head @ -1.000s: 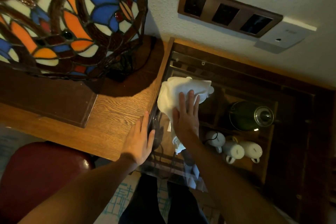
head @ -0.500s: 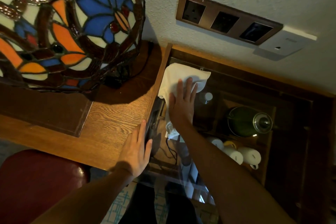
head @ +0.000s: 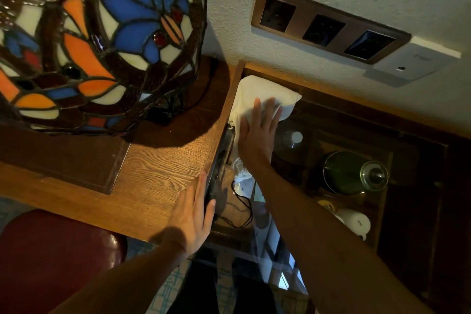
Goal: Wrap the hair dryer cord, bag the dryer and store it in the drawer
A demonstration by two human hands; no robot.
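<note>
A white cloth bag (head: 257,92) lies in the open compartment (head: 230,109) beside the desk's right edge, its top end close to the wall. My right hand (head: 257,135) lies flat on the bag with fingers spread, pressing on its lower half. The dryer itself is hidden inside the bag. A thin black cord (head: 242,205) loops below the bag's gathered mouth. My left hand (head: 191,222) rests flat on the desk's corner, fingertips against a dark upright panel (head: 216,181) at that edge.
A large stained-glass lamp (head: 102,33) fills the desk (head: 158,173) at left. To the right, lower down, stand a green kettle (head: 351,173), white cups (head: 355,222) and a capped bottle (head: 293,137). Wall sockets (head: 326,25) sit above. A red seat (head: 51,250) is at lower left.
My right hand has slid the white bag farther in toward the wall. My left hand has stayed at the desk's edge.
</note>
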